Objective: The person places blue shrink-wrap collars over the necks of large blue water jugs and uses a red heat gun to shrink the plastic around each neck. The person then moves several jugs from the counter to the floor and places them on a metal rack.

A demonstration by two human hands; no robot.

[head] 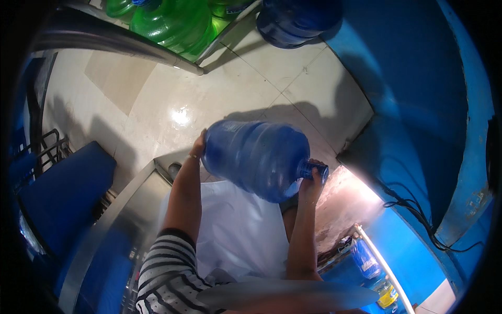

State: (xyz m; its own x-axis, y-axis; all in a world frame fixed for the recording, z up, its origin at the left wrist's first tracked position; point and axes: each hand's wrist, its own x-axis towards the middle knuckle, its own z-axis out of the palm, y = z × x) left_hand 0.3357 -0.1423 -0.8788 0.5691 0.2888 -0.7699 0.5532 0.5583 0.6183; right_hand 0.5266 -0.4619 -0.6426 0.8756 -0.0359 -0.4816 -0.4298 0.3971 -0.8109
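Observation:
A large blue plastic water-cooler bottle (255, 153) lies nearly sideways in front of me, raised over the floor. My left hand (199, 144) supports its base end, with most of the fingers hidden behind the plastic. At the other end my right hand (312, 184) is wrapped around the neck, just beside the blue cap (323, 172). The neck points to the right and slightly down in the picture. Below the bottle, a white apron (239, 227) covers my front.
Green water bottles (172, 23) stand behind a metal rail (157, 51). Another blue bottle (298, 23) is on the tiled floor (266, 78). A metal-edged counter (129, 200) and a blue seat (70, 184) are at left. Black cables (419, 214) run along the blue wall (415, 98).

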